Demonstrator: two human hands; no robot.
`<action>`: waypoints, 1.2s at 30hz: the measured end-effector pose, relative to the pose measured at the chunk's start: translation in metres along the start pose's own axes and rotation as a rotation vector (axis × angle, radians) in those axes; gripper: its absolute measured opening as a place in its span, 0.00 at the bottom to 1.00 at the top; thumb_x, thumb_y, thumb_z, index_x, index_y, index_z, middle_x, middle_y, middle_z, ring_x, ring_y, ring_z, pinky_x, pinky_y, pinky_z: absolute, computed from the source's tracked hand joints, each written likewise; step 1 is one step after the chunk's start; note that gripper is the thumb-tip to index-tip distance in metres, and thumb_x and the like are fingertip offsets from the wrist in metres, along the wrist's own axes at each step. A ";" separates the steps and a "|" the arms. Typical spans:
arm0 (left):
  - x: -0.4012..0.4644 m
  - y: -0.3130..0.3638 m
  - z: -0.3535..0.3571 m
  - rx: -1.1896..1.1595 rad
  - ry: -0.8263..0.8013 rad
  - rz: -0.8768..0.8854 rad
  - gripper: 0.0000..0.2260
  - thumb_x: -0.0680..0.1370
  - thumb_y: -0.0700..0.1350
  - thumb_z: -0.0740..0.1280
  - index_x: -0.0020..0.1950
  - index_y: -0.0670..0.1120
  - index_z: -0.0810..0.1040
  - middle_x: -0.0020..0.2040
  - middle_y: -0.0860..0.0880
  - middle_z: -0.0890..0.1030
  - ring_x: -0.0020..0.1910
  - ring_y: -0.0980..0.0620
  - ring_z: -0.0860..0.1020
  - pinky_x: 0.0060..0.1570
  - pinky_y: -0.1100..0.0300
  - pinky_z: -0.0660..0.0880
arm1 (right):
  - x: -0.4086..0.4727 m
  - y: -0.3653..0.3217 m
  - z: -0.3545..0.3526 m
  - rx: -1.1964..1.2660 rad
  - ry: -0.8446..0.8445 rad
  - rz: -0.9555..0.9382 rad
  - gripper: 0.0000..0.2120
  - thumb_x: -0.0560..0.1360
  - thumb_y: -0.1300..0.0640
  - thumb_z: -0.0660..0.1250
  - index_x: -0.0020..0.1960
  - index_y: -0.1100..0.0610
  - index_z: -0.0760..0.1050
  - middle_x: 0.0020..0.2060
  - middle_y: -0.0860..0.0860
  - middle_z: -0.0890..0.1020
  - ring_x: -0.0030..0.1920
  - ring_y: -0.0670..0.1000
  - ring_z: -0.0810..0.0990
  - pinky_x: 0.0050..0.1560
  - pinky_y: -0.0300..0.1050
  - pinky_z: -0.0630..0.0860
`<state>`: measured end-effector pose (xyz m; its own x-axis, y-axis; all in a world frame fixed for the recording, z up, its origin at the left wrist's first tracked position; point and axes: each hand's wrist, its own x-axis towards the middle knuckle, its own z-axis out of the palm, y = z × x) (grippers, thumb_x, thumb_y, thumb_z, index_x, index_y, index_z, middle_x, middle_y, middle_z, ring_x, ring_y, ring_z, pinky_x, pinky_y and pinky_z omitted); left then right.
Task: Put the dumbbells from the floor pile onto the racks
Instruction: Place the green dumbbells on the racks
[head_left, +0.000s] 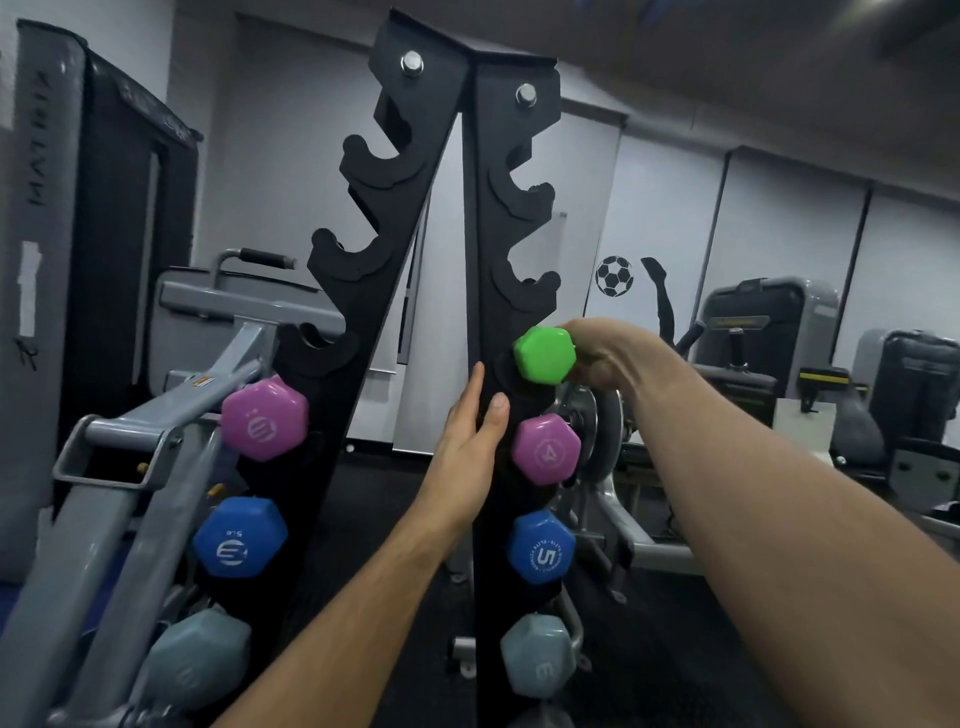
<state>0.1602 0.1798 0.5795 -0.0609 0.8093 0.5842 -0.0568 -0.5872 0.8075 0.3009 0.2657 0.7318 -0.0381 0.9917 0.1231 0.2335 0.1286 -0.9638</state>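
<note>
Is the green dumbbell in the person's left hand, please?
No, the right hand grips the green dumbbell at the rack; the left hand lies flat against the rack.

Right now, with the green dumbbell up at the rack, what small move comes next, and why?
Probably lower the green dumbbell into the cradle just above the purple one. The right hand holds it there, while the left hand rests flat on the rack.

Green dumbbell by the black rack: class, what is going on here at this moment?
A person is racking weights. The right hand holds the green dumbbell at a cradle on the right side of the black rack, above a purple dumbbell. The left hand lies flat against the rack's upright. Blue and grey dumbbells already sit lower down; the upper cradles are empty.
</note>
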 end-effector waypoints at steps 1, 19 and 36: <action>0.000 0.001 0.000 0.006 0.003 0.004 0.32 0.74 0.73 0.60 0.78 0.73 0.56 0.82 0.62 0.61 0.80 0.59 0.59 0.80 0.43 0.59 | -0.002 0.001 0.002 0.001 -0.012 -0.019 0.11 0.84 0.63 0.62 0.43 0.58 0.76 0.24 0.49 0.80 0.22 0.45 0.79 0.23 0.36 0.75; 0.004 0.015 -0.004 0.023 -0.055 -0.074 0.35 0.76 0.72 0.59 0.81 0.67 0.52 0.83 0.59 0.59 0.81 0.55 0.59 0.79 0.40 0.59 | -0.048 0.038 -0.007 -0.063 -0.224 -0.433 0.21 0.78 0.48 0.72 0.61 0.64 0.81 0.56 0.61 0.86 0.55 0.52 0.83 0.65 0.49 0.76; -0.005 0.031 -0.016 0.112 -0.013 -0.049 0.28 0.85 0.53 0.62 0.84 0.55 0.58 0.79 0.55 0.68 0.70 0.60 0.69 0.75 0.53 0.66 | -0.058 0.055 0.009 -0.207 0.098 -0.539 0.40 0.73 0.37 0.74 0.79 0.54 0.67 0.68 0.54 0.79 0.67 0.53 0.79 0.71 0.55 0.75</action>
<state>0.1425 0.1570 0.6003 -0.0474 0.8376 0.5443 0.0529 -0.5420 0.8387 0.3068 0.2148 0.6696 -0.1167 0.7806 0.6140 0.3915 0.6043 -0.6939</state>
